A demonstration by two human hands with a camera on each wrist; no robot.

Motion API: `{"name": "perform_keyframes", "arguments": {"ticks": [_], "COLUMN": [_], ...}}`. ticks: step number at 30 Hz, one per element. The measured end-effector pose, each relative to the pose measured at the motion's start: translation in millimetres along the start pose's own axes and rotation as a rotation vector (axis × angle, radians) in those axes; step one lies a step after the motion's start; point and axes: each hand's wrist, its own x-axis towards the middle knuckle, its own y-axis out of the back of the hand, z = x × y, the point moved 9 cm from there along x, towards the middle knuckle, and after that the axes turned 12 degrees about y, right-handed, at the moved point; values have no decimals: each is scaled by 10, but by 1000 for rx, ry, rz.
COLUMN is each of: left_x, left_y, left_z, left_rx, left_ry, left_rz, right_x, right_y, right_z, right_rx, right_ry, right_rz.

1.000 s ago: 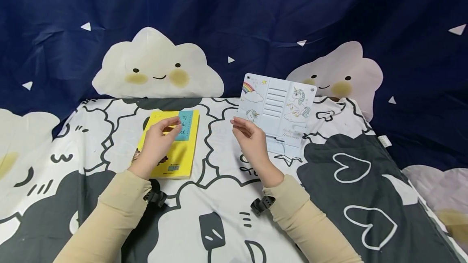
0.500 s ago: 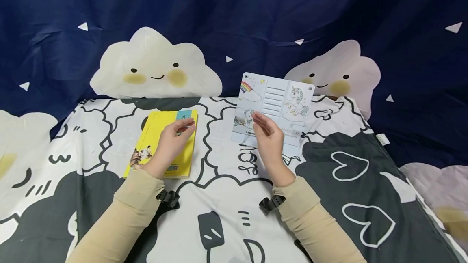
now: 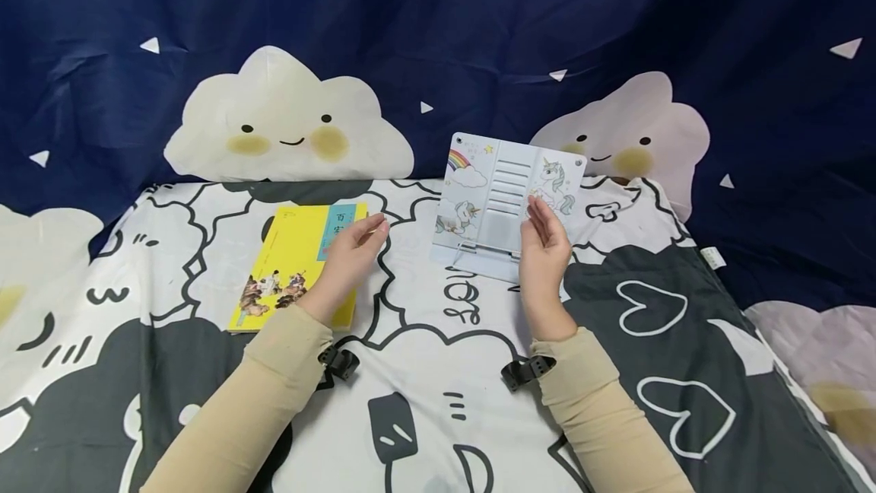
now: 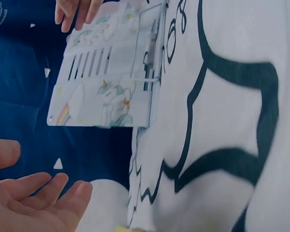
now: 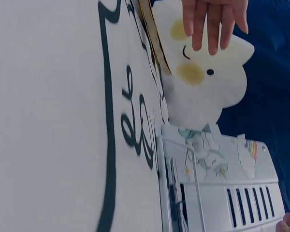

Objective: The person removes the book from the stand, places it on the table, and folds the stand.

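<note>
One pale book stand [image 3: 494,227], propped up on the patterned cloth [image 3: 322,421], with slots [image 5: 240,208] down the middle and a wire holder [image 5: 198,188] along the bottom. Likely light and stiff, perhaps slick on the printed face; best gripped by both side edges, clear of the wire holder, probably the easiest part to bend. Right hand [image 3: 545,265] empty, fingers close to straight, just in front of the stand's right side; touching or apart, hard to tell. To the stand's left, flat on the cloth, a yellow book [image 3: 294,257]: probably bendy in the cover, easiest to pinch by the long right edge. Over that edge, left hand [image 3: 349,257], holding nothing, fingers loosely bent, thumb a little apart. Behind, a dark blue curtain [image 3: 479,21] with cloud prints [image 3: 290,116]
</note>
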Motion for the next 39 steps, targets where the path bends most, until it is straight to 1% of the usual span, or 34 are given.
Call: {"name": "perform_keyframes", "arguments": {"ticks": [4,7,8,10,13,15,18,22,25,29,32,36,39], "left_x": [26,42,51,69,84,81,63,52,58,59,42,-9,-38], "left_y": [-122,-218,-247,-317,-436,-529,-660,-804,-898,-992,-1045,-1108,-1135], "left_z": [-25,-15,-7,18,30,18,-30,-62,-57,-81,-96,-71,-59], "left_rx": [-63,-124,-131,-133,-105,-92,-117,-196,-259,-308,-330,-352,-358], "left_ry": [65,93,100,94,100,120,185,235,232,250,264,262,264], "left_rz": [-70,-119,-125,-146,-173,-197,-229,-261,-288,-303,-316,-353,-364], "right_x": [64,112,129,164,208,232,258,265,259,245,236,233,223], "right_y": [110,187,212,265,335,377,434,480,491,520,539,512,496], "right_z": [48,86,94,119,162,200,268,366,442,541,600,651,687], "right_rx": [21,47,53,61,63,64,59,36,8,-26,-15,44,70], "right_ry": [-4,-10,-14,-26,-59,-92,-141,-200,-247,-322,-362,-383,-413], "right_rz": [61,95,106,129,156,166,173,149,109,74,65,38,17]}}
